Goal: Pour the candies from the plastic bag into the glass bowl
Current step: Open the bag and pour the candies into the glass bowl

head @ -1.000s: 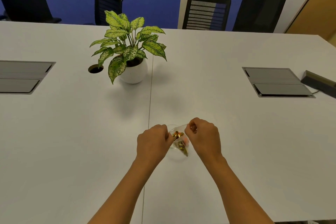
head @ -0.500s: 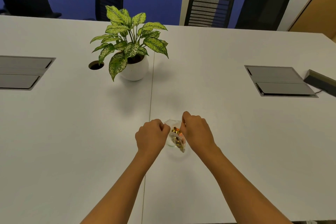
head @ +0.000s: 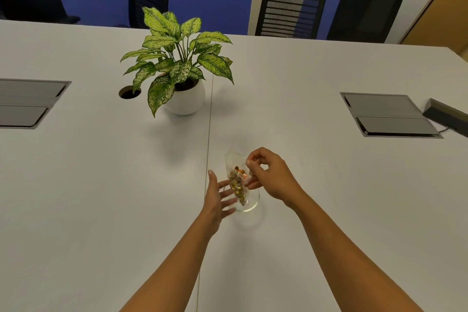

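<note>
A clear plastic bag [head: 233, 163] hangs tilted over a glass bowl [head: 252, 204] on the white table [head: 101, 185]. Gold and orange candies [head: 237, 185] fill the bag's lower half. My right hand [head: 269, 175] pinches the bag's right edge between thumb and fingers. My left hand [head: 217, 196] is beside the bowl's left side, fingers spread, palm facing the bag, holding nothing. The bag and my fingers hide most of the bowl, so I cannot tell whether any candies lie in it.
A potted plant [head: 181, 78] in a white pot stands behind, left of centre. Grey cable hatches [head: 387, 114] [head: 27, 102] sit flush in the table at both sides, with a round hole [head: 129, 91] and a dark box [head: 445, 115]. Black chairs [head: 290, 11] line the far edge.
My left hand has let go of the bag and opened, fingers spread. My right hand now holds the bag alone, tilted over the bowl.
</note>
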Demonstrator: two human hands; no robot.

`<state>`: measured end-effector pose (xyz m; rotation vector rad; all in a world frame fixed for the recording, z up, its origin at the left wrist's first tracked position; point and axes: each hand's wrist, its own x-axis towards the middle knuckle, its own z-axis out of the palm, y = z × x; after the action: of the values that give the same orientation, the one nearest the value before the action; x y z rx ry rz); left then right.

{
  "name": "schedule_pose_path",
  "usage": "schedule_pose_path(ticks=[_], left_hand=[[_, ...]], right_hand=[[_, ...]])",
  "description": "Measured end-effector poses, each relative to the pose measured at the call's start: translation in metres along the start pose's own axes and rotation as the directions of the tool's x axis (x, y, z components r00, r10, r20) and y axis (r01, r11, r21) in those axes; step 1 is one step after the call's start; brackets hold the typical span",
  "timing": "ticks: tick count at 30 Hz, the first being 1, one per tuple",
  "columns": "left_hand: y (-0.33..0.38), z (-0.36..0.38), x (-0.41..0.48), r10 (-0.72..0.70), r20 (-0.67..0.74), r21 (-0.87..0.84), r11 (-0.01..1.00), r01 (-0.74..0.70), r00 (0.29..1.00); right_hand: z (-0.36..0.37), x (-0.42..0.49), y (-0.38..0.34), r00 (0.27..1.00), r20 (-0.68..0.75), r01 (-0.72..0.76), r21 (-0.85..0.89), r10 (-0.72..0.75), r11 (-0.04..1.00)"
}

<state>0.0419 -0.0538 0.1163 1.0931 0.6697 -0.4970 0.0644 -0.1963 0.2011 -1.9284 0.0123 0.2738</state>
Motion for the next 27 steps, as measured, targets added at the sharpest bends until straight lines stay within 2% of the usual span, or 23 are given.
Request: schedule_pose_path(ticks=[2,4,7,9,12,16,18,27], left_hand=[[-0.009,-0.001,0.008,-0.052,0.165,-0.128,0.989,0.073,0.985],[-0.015,-0.002,0.014,-0.035,0.259,-0.246,0.964,0.101,0.965],[-0.019,-0.004,0.021,0.013,0.181,-0.334,0.941,0.049,0.983],[-0.019,-0.006,0.023,0.054,0.106,-0.268,0.963,-0.024,0.993],[-0.019,-0.01,0.028,0.138,-0.02,-0.07,0.988,-0.139,0.99],[-0.021,-0.018,0.032,0.233,-0.089,0.201,0.956,-0.212,0.968],[-0.023,-0.022,0.034,0.271,-0.086,0.249,0.938,-0.243,0.959],[-0.023,-0.028,0.042,0.392,-0.082,0.355,0.871,-0.341,0.916]], right_hand=[[-0.002,0.006,0.003,0.999,0.019,-0.05,0.032,0.049,0.998],[-0.004,0.013,0.01,0.995,0.026,-0.102,0.035,0.101,0.994],[-0.006,0.024,0.026,0.982,-0.025,-0.188,0.013,0.188,0.982],[-0.005,0.029,0.04,0.967,-0.066,-0.247,-0.027,0.245,0.969],[0.001,0.036,0.064,0.961,-0.1,-0.266,-0.073,0.258,0.961],[0.012,0.042,0.089,0.962,-0.091,-0.256,0.042,0.259,0.966],[0.017,0.045,0.098,0.953,-0.074,-0.289,0.055,0.292,0.956],[0.024,0.053,0.121,0.962,-0.072,-0.265,-0.013,0.263,0.964]])
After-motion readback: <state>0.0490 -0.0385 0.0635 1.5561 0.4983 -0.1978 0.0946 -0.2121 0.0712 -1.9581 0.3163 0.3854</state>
